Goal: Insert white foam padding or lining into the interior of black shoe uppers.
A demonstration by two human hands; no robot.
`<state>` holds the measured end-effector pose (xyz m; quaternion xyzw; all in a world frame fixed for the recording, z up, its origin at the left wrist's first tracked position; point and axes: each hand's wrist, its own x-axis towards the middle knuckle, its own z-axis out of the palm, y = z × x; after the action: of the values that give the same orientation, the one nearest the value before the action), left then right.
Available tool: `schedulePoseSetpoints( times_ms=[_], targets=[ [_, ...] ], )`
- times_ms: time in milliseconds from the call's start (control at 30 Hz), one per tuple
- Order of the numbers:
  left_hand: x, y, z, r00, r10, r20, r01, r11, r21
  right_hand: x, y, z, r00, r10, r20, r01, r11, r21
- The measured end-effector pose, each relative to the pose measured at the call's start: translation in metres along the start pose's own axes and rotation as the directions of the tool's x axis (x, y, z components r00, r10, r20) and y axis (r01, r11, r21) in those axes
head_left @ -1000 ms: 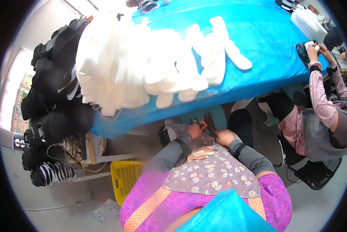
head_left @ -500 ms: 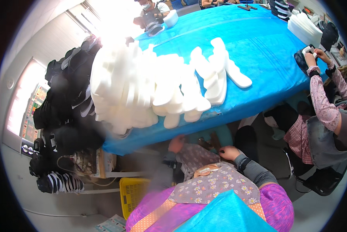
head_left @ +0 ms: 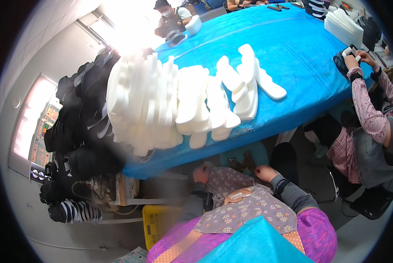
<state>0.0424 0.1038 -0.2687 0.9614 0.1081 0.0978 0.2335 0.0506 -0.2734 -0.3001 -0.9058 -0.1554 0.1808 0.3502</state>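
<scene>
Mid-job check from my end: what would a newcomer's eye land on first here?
Probably the long row of white pieces, bright against the blue table cover, along the table's near left part. Next comes the tall black pile to their left. Lower down, the left hand and right hand are at either side of the floral apron, below the table's near edge.

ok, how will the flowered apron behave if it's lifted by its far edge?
Likely floppy: the flowered apron drapes loosely and bunches near the left hand. Probably light for its size, as it looks like thin cloth. It may not slide far if pulled, since orange dotted straps seem to hold it.
</scene>
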Motion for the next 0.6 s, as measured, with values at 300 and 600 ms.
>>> schedulePoseSetpoints(
  times_ms=[300, 600],
  targets=[
    [0.000, 0.002, -0.003, 1.000, 0.002, 0.007, -0.002, 1.000, -0.024, -0.010, -0.010, -0.008, 0.998, 0.019, 0.058, -0.016, 0.999, -0.049],
    [-0.003, 0.004, -0.010, 0.998, -0.059, 0.036, 0.060, 0.997, -0.039, -0.009, -0.008, -0.006, 0.994, 0.033, 0.106, -0.022, 0.994, -0.108]
  ],
)
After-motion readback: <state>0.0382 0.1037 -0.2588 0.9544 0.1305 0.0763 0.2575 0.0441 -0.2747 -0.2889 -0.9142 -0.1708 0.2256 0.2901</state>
